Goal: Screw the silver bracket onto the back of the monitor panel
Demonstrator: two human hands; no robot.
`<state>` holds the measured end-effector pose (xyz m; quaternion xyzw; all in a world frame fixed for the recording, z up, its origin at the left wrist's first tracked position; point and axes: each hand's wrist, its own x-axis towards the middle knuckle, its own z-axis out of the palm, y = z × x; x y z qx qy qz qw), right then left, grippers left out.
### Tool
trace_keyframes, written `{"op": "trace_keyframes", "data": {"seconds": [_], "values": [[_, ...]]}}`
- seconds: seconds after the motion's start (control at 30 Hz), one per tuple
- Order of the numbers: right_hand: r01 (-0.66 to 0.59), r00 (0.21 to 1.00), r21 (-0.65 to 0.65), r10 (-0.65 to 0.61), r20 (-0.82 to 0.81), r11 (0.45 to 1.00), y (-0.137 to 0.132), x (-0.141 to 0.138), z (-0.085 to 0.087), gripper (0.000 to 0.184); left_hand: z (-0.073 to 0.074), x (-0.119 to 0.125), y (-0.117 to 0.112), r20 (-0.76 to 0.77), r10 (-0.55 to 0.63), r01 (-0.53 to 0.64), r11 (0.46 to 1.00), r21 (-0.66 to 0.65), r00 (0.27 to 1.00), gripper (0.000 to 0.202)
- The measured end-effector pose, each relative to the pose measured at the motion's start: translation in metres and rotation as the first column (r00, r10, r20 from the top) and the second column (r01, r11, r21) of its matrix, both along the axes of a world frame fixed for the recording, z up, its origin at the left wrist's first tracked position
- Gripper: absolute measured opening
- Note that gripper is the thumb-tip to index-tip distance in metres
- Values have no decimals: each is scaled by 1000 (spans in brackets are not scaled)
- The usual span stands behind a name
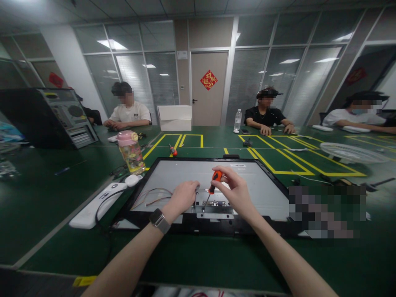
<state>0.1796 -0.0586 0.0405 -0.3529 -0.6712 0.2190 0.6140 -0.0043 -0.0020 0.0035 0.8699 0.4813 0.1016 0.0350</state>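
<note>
My right hand (236,189) grips the handle of a red and black screwdriver (216,177) between thumb and fingers. Its shaft slants down, with the tip at the lower left of a silver metal bracket (213,210). Under the bracket lies a flat display panel (262,185), grey-backed with a black frame. My left hand (184,196), a watch on its wrist, rests over the panel at the bracket's left side. Its fingers are closed together and their tips point at the bracket; what they hold, if anything, is hidden. Thin wires (154,196) lie on the panel left of that hand.
A white power strip (95,206) with a black cable and a pink-lidded bottle (131,152) stand left of the panel. Farther left is a black computer case (49,117). A second screwdriver (173,151) lies beyond the panel. Several people sit across the green table (210,255).
</note>
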Motion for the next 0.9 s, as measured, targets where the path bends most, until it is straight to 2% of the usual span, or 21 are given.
{"op": "trace_keyframes", "data": {"seconds": [0.2, 0.4, 0.5, 0.57, 0.77, 0.83, 0.9], "values": [[-3, 1000, 22, 3, 13, 1000, 0, -1, -2, 29, 0, 0, 0, -13, 7, -7, 1000, -14, 1000, 35], [-183, 983, -39, 183, -7, 982, -3, -2, -4, 37, -2, 0, 1, -12, 12, -12, 1000, -3, 1000, 37], [-223, 975, -59, 222, -30, 973, -3, -2, -5, 38, -4, -1, 2, -4, 5, -5, 1000, 4, 1000, 37], [-197, 980, -62, 195, -32, 978, -2, -2, -4, 37, -5, -1, 3, -2, 1, -1, 1000, 8, 1000, 36], [40, 998, 49, -42, 45, 998, -1, 0, -1, 27, -2, -1, 1, -10, 2, -1, 1000, 17, 1000, 34], [28, 997, 56, -32, 70, 998, -1, 1, -2, 30, -1, -1, 0, -11, -1, 1, 1000, 20, 1000, 35], [-49, 997, 29, 48, 52, 998, -3, 1, -3, 35, -2, -1, 1, -6, -7, 7, 1000, 26, 1000, 36]]}}
